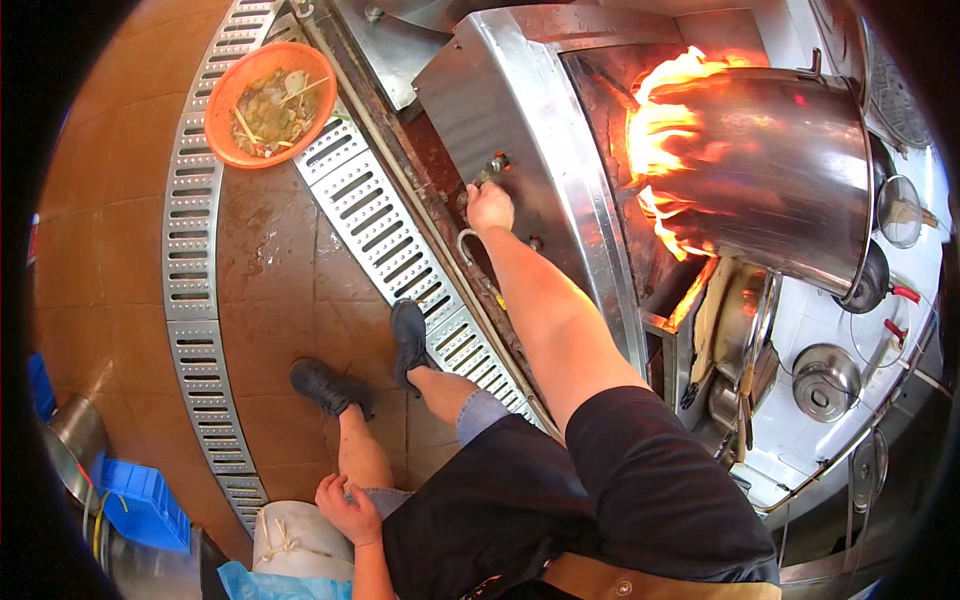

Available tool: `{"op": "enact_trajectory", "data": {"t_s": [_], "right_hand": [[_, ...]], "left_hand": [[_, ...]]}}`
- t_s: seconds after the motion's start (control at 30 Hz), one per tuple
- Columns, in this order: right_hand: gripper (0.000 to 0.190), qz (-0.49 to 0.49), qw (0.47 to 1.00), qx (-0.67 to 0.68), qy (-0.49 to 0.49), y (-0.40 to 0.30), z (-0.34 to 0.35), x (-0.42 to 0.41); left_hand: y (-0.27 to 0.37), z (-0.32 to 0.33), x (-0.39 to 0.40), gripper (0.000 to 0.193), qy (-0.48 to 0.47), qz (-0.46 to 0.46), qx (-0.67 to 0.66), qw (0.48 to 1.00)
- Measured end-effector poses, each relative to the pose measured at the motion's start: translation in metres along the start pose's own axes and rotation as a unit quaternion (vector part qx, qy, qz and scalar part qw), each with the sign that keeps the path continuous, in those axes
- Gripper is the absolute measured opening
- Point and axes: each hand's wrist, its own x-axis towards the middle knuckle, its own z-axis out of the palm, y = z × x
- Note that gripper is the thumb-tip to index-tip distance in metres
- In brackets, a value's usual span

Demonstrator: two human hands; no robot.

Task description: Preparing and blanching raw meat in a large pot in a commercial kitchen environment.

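My right hand (491, 207) is closed round the end of a gas valve (491, 169) on the front panel of a steel stove (517, 112). Its fingers are partly hidden behind the back of the hand. Large orange flames (664, 142) rise around the base of a tall steel stockpot (765, 172) on the burner. My left hand (349, 510) hangs low beside my left leg, fingers loosely apart and holding nothing. Just below it stands a white container (300, 529) with string tied round it.
An orange plastic basin (217, 139) of food scraps sits by the slotted metal drain covers (367, 217). The brown tiled floor (277, 247) looks wet in places. A blue crate (142, 499) stands lower left. Pans and a lidded pot (825, 382) are at the right.
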Motion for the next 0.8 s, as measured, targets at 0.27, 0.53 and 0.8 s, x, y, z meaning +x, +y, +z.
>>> {"op": "enact_trajectory", "data": {"t_s": [0.27, 0.53, 0.8], "right_hand": [[0.033, 0.045, 0.999, 0.022, 0.000, -0.004, 0.010, 0.002], [0.034, 0.014, 0.999, 0.033, 0.003, -0.001, 0.016, 0.007], [0.033, 0.007, 0.997, 0.077, 0.028, 0.010, 0.033, 0.014]], "left_hand": [[-0.001, -0.004, 0.003, 0.015, -0.010, -0.014, -0.004, 1.000], [-0.006, -0.002, 0.007, 0.015, 0.000, -0.027, -0.052, 0.998], [0.001, -0.007, 0.013, 0.016, 0.003, 0.016, -0.014, 1.000]]}}
